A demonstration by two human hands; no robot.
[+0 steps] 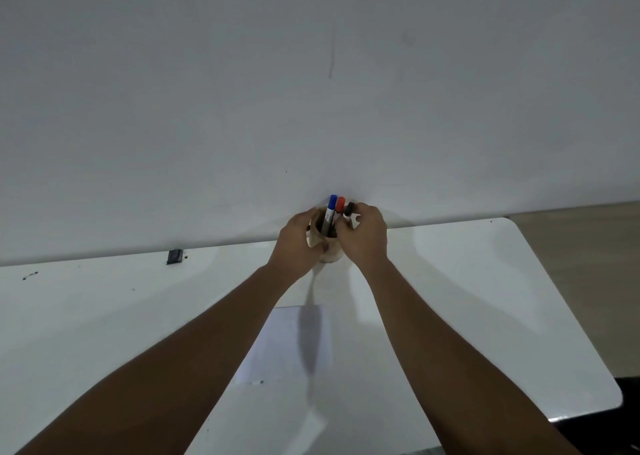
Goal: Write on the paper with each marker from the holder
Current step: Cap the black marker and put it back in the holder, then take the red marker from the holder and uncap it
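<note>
A small beige holder (330,253) stands at the far edge of the white table (485,281), against the wall. A blue-capped marker (331,205), a red-capped marker (340,204) and a black-capped marker (349,208) stick up from it. My left hand (298,243) wraps the holder's left side. My right hand (365,236) is on its right, fingers pinched on the black-capped marker. A white sheet of paper (287,343) lies nearer to me, between my forearms, partly shadowed.
A small dark object (175,256) sits at the table's far edge on the left, with a few dark specks (30,276) nearby. The table's rounded right corner (616,399) borders beige floor (588,246). A plain wall (311,91) rises behind.
</note>
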